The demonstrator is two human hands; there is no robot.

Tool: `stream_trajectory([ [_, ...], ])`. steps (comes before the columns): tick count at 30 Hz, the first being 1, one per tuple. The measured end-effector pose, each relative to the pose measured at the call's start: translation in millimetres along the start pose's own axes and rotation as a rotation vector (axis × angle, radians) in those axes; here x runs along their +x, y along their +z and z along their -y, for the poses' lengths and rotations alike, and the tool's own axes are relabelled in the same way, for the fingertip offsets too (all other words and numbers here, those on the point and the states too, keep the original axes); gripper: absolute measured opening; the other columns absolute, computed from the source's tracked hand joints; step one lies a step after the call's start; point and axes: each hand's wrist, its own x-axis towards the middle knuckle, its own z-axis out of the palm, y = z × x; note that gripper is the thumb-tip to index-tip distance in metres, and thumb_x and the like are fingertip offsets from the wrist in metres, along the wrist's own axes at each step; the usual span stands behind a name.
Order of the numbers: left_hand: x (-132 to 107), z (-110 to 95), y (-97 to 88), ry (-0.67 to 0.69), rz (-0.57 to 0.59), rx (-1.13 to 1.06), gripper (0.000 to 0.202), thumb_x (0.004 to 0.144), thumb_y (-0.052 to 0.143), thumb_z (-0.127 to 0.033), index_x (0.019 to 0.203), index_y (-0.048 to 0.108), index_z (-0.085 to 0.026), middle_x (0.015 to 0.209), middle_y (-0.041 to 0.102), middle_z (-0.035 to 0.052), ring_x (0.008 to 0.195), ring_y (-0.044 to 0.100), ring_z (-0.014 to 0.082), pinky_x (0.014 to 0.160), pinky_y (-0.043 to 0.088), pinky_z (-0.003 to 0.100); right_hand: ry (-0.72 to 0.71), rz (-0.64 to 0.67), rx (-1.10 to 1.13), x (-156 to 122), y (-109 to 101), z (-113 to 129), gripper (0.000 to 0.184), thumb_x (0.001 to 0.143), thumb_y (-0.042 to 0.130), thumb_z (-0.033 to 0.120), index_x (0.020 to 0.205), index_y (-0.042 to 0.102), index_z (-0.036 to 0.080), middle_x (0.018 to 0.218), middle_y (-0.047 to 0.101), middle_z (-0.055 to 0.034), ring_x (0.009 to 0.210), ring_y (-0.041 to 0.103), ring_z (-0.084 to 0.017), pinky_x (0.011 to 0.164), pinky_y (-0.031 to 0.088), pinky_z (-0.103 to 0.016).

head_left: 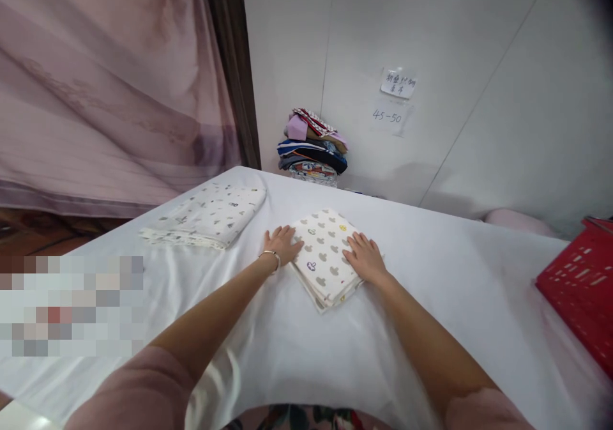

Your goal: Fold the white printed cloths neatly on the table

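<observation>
White folded cloth with grey mouse-head shapes (322, 246): it lies on the smooth white table cover (431, 283), right in front of the person and between the hands. One corner points at the person. That spot seems picked so both arms can reach it easily.
Left hand (282, 245): it lies palm down on the cloth's left side, fingers spread. It pinches nothing. A thin silver-coloured bracelet (274, 261) is on the wrist.
Right hand (368, 259): it lies palm down on the right side, fingers wide, gripping nothing. One hand on each side probably helps the layers lie flat and not slide.
Second white folded cloth with small dark prints (211, 216): it lies off to the left, well apart, maybe to be out of the way.
Tall pile of folded, many-coloured cloths (313, 145): it is by the pale wall (431, 34), past the table's far edge. What holds it up is hidden.
Bright red plastic basket with holes (582, 276): it is at the far right, perhaps there to leave elbow room.
</observation>
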Motion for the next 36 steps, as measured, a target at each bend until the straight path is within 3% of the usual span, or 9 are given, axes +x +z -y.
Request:
stream_trajectory([
  [3,0.7,-20.6,-3.9,0.092,-0.027,0.018,0.057,0.084,0.032,-0.056,0.129,0.042,-0.023,0.144,0.031,0.0062,0.134,0.018,0.0265,0.107,0.010,0.053,0.022,0.041,-0.008,-0.4,-4.1,2.1,0.049,0.090,0.029,0.045,0.131,0.039,0.020,0.144,0.029,-0.0082,0.133,0.021,-0.025,0.104,0.018,-0.047],
  [8,-14.3,-45.3,19.0,0.250,-0.011,0.081,0.059,0.086,0.025,-0.056,0.133,0.037,-0.023,0.145,0.028,0.0038,0.135,0.015,0.0242,0.109,0.007,0.049,0.042,0.095,-0.064,-2.3,-9.7,6.5,0.050,0.090,0.026,0.045,0.133,0.036,0.022,0.146,0.025,-0.0050,0.134,0.016,-0.022,0.105,0.014,-0.041],
  [13,-18.2,-43.5,26.6,0.269,-0.015,0.091,0.060,0.087,0.024,-0.055,0.135,0.035,-0.022,0.145,0.028,0.0037,0.135,0.016,0.0236,0.108,0.009,0.049,0.067,0.149,-0.051,1.1,-15.3,9.2,0.049,0.089,0.028,0.044,0.132,0.036,0.022,0.146,0.025,-0.0046,0.133,0.016,-0.022,0.105,0.013,-0.041],
  [17,-15.8,-41.9,26.2,0.266,-0.024,0.091,0.059,0.087,0.023,-0.056,0.135,0.035,-0.024,0.145,0.028,0.0035,0.135,0.015,0.0230,0.108,0.007,0.049,0.105,0.238,-0.017,21.4,-24.7,10.9,0.048,0.087,0.031,0.045,0.130,0.039,0.024,0.143,0.029,-0.0054,0.132,0.020,-0.023,0.103,0.018,-0.044],
  [22,-16.5,-41.9,28.8,0.267,-0.018,0.086,0.061,0.086,0.022,-0.056,0.135,0.033,-0.022,0.146,0.027,0.0042,0.135,0.014,0.0239,0.108,0.007,0.049,0.175,0.184,-0.019,41.3,-20.2,9.0,0.055,0.088,0.026,0.047,0.136,0.028,0.020,0.147,0.020,-0.0087,0.133,0.016,-0.024,0.103,0.017,-0.045],
  [27,-17.9,-42.4,27.5,0.260,-0.027,0.073,0.061,0.086,0.022,-0.057,0.135,0.034,-0.023,0.145,0.028,0.0035,0.135,0.015,0.0245,0.108,0.008,0.049,0.227,0.230,-0.037,39.2,-10.1,5.5,0.057,0.088,0.023,0.050,0.138,0.024,0.022,0.146,0.023,-0.0087,0.132,0.021,-0.023,0.100,0.024,-0.041],
  [36,-18.9,-42.1,25.6,0.262,-0.012,0.032,0.060,0.085,0.023,-0.058,0.134,0.036,-0.024,0.145,0.028,0.0030,0.135,0.015,0.0223,0.109,0.007,0.049,0.278,0.222,-0.074,16.1,-19.3,3.4,0.056,0.088,0.022,0.050,0.137,0.028,0.023,0.145,0.026,-0.0087,0.131,0.025,-0.023,0.101,0.023,-0.042],
])
